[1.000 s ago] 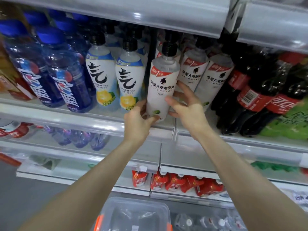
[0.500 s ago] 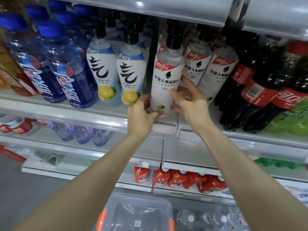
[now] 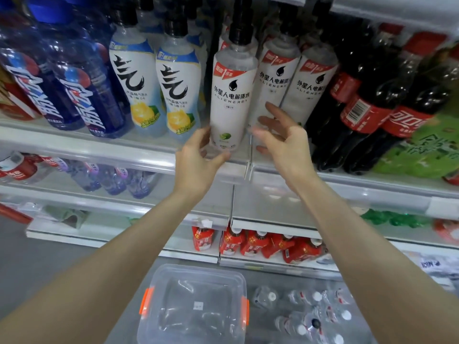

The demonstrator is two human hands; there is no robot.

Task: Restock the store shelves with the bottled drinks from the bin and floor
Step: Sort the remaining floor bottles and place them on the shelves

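A white electrolyte drink bottle point(image 3: 231, 95) with a black cap stands at the front of the upper shelf point(image 3: 99, 150), beside two matching bottles point(image 3: 275, 78). My left hand point(image 3: 196, 160) is just left of its base, fingers loosely curved and the thumb below the bottle's bottom edge. My right hand point(image 3: 280, 137) hovers off the bottle's right side with its fingers spread, holding nothing. Below me, a clear plastic bin point(image 3: 159, 276) with orange latches looks empty. Several small water bottles point(image 3: 310, 309) lie on the floor to its right.
White lemon drinks point(image 3: 178, 88) and blue bottles point(image 3: 82, 95) fill the shelf to the left, and cola bottles point(image 3: 367, 105) stand to the right. A white divider point(image 3: 249, 167) sits at the shelf edge. The lower shelves hold clear bottles point(image 3: 109, 177) and red-labelled bottles point(image 3: 260, 244).
Both hands gripped the white bottle's base and pushed it upright onto the shelf. Now the right hand has come away and spread open, and the left hand has loosened and slid down.
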